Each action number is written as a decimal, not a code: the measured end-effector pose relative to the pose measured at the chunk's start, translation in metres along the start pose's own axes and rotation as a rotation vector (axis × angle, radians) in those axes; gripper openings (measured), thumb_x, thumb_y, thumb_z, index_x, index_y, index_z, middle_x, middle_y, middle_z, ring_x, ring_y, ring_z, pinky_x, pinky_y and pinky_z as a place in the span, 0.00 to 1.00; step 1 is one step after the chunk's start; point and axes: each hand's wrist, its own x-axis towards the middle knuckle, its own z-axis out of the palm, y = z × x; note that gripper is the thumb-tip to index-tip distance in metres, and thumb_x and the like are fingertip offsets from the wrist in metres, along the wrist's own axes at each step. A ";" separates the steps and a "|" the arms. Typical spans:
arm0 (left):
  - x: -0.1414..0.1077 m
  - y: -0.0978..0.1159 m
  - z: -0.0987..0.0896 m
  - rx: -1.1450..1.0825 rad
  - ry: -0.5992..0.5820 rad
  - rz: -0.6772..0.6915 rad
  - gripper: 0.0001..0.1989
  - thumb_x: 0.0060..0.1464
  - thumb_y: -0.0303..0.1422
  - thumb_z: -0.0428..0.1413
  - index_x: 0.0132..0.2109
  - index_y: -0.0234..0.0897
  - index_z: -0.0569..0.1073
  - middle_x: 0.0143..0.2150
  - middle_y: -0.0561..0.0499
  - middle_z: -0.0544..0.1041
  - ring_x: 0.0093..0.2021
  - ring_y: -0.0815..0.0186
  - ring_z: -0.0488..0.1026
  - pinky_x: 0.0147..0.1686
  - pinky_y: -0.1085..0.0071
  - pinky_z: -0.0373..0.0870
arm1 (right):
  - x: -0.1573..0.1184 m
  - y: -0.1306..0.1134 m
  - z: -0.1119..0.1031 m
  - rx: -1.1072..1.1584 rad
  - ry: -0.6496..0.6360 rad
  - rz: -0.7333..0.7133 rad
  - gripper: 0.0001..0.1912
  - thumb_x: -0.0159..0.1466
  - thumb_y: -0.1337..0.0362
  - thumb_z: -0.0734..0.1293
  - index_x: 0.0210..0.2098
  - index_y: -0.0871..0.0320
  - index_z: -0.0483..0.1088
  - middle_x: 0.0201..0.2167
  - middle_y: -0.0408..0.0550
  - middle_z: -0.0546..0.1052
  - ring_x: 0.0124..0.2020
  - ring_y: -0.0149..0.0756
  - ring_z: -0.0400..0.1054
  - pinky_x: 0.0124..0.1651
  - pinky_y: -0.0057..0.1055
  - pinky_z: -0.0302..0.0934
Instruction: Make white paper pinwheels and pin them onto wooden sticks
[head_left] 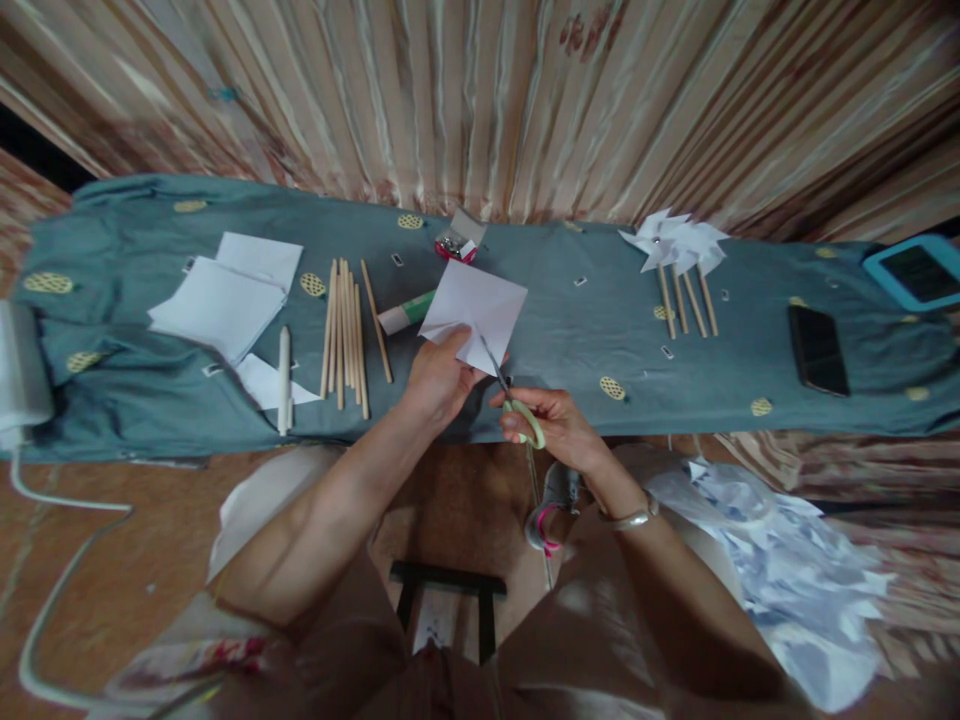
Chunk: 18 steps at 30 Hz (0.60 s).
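Observation:
My left hand (444,375) grips a square sheet of white paper (484,298) by its near left edge, over the front of the cloth-covered table. A slit shows near the fingers. My right hand (551,420) holds scissors (525,420) with pale green handles, their blades at the paper's near corner. How far the blades are apart is too small to tell. Just behind the left hand lies a green and white tube (407,312). Several wooden sticks (345,335) lie left of it. A small red box (456,248) of metal pieces sits beyond the paper.
White paper sheets (225,305) and a white pen-like tool (285,380) lie at the left. Paper pinwheels (679,245) on sticks, a black phone (817,350) and a blue-framed device (919,272) are at the right. A plastic bag (780,570) of white paper pieces hangs below.

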 end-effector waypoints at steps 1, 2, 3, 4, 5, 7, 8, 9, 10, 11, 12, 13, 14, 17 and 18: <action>0.000 0.000 0.000 -0.003 0.001 0.002 0.20 0.57 0.23 0.52 0.56 0.34 0.71 0.47 0.44 0.81 0.48 0.56 0.79 0.52 0.55 0.75 | 0.000 0.001 0.000 -0.003 0.000 -0.003 0.21 0.43 0.53 0.81 0.32 0.58 0.78 0.19 0.36 0.70 0.20 0.22 0.64 0.24 0.21 0.61; 0.001 -0.001 -0.001 -0.006 0.004 0.003 0.20 0.57 0.23 0.52 0.56 0.34 0.71 0.47 0.43 0.80 0.48 0.56 0.79 0.51 0.55 0.75 | 0.000 0.001 0.000 -0.007 0.003 -0.003 0.21 0.43 0.54 0.81 0.32 0.58 0.78 0.19 0.36 0.70 0.20 0.22 0.64 0.24 0.21 0.61; 0.001 -0.001 -0.001 -0.007 0.008 0.002 0.20 0.57 0.23 0.52 0.56 0.34 0.71 0.48 0.43 0.80 0.48 0.56 0.79 0.51 0.55 0.75 | 0.000 0.001 0.000 -0.008 0.009 -0.001 0.21 0.44 0.54 0.81 0.32 0.58 0.78 0.19 0.36 0.70 0.20 0.22 0.65 0.24 0.21 0.61; 0.001 -0.001 -0.001 -0.008 0.013 0.002 0.19 0.57 0.23 0.52 0.56 0.34 0.71 0.47 0.43 0.80 0.47 0.56 0.79 0.51 0.54 0.75 | 0.000 0.001 0.000 -0.005 0.015 0.003 0.21 0.43 0.54 0.81 0.32 0.58 0.78 0.19 0.36 0.70 0.20 0.23 0.65 0.24 0.21 0.62; 0.001 -0.002 -0.001 -0.007 0.016 0.001 0.19 0.58 0.23 0.52 0.56 0.34 0.71 0.47 0.43 0.81 0.47 0.56 0.79 0.51 0.55 0.75 | 0.000 0.001 0.001 0.001 0.020 0.008 0.21 0.43 0.54 0.82 0.31 0.58 0.78 0.19 0.36 0.70 0.20 0.23 0.65 0.24 0.21 0.62; 0.000 -0.002 0.000 -0.005 0.014 -0.002 0.18 0.58 0.23 0.51 0.55 0.33 0.72 0.44 0.44 0.81 0.47 0.57 0.79 0.51 0.55 0.75 | 0.000 0.000 0.001 0.016 0.023 0.013 0.21 0.41 0.55 0.82 0.31 0.58 0.78 0.19 0.35 0.70 0.20 0.22 0.65 0.25 0.21 0.62; -0.001 -0.002 0.000 -0.002 0.010 -0.004 0.18 0.58 0.23 0.51 0.54 0.33 0.72 0.43 0.45 0.81 0.46 0.57 0.80 0.51 0.56 0.75 | 0.000 0.000 0.001 0.021 0.021 0.012 0.21 0.41 0.55 0.82 0.31 0.57 0.78 0.19 0.35 0.70 0.20 0.22 0.65 0.25 0.21 0.62; -0.001 -0.002 0.001 0.004 0.005 -0.008 0.18 0.58 0.22 0.51 0.54 0.33 0.72 0.42 0.45 0.81 0.45 0.57 0.80 0.51 0.56 0.75 | 0.000 -0.001 0.001 0.022 0.018 0.010 0.21 0.41 0.55 0.82 0.31 0.57 0.78 0.19 0.35 0.70 0.20 0.22 0.65 0.25 0.21 0.62; -0.002 -0.003 0.001 0.010 0.001 -0.013 0.18 0.58 0.22 0.51 0.54 0.33 0.73 0.42 0.45 0.82 0.45 0.57 0.80 0.51 0.57 0.75 | 0.000 -0.001 0.001 0.020 0.016 0.005 0.21 0.42 0.55 0.82 0.31 0.57 0.78 0.20 0.36 0.70 0.21 0.22 0.65 0.25 0.22 0.62; -0.002 -0.003 0.001 0.016 -0.001 -0.017 0.18 0.58 0.22 0.50 0.54 0.33 0.73 0.42 0.45 0.82 0.44 0.58 0.80 0.51 0.57 0.75 | 0.000 -0.001 0.001 0.015 0.014 0.000 0.21 0.42 0.55 0.82 0.31 0.57 0.78 0.20 0.36 0.70 0.21 0.23 0.64 0.25 0.22 0.62; -0.003 -0.003 0.002 0.021 -0.002 -0.020 0.17 0.58 0.22 0.50 0.54 0.33 0.73 0.41 0.45 0.82 0.44 0.58 0.80 0.51 0.57 0.75 | 0.000 -0.001 0.001 0.009 0.010 -0.005 0.20 0.43 0.55 0.82 0.31 0.58 0.78 0.20 0.36 0.70 0.21 0.23 0.64 0.25 0.22 0.62; -0.003 -0.003 0.002 0.023 0.000 -0.022 0.17 0.59 0.22 0.49 0.53 0.32 0.73 0.41 0.45 0.82 0.43 0.58 0.80 0.51 0.57 0.75 | 0.000 -0.001 0.001 0.004 0.007 -0.009 0.20 0.43 0.54 0.81 0.31 0.58 0.78 0.20 0.36 0.70 0.21 0.23 0.64 0.25 0.22 0.62; -0.003 -0.003 0.002 0.024 0.004 -0.023 0.17 0.59 0.21 0.49 0.53 0.32 0.73 0.41 0.45 0.82 0.43 0.58 0.80 0.51 0.57 0.75 | 0.000 -0.001 0.001 -0.001 0.006 -0.012 0.20 0.44 0.54 0.81 0.31 0.58 0.78 0.20 0.37 0.70 0.21 0.23 0.64 0.25 0.22 0.62; -0.002 -0.004 0.001 0.016 0.006 -0.010 0.17 0.59 0.21 0.49 0.53 0.32 0.73 0.40 0.46 0.81 0.43 0.58 0.80 0.51 0.56 0.75 | 0.000 -0.001 0.002 0.003 0.015 -0.005 0.20 0.43 0.55 0.82 0.30 0.58 0.78 0.20 0.36 0.70 0.20 0.22 0.64 0.24 0.21 0.61; -0.002 -0.004 0.001 0.014 0.004 -0.006 0.17 0.58 0.21 0.49 0.52 0.32 0.73 0.40 0.46 0.81 0.43 0.58 0.80 0.51 0.56 0.75 | 0.000 -0.002 0.002 0.010 0.023 0.002 0.20 0.42 0.55 0.82 0.29 0.58 0.78 0.19 0.36 0.70 0.20 0.22 0.64 0.23 0.20 0.61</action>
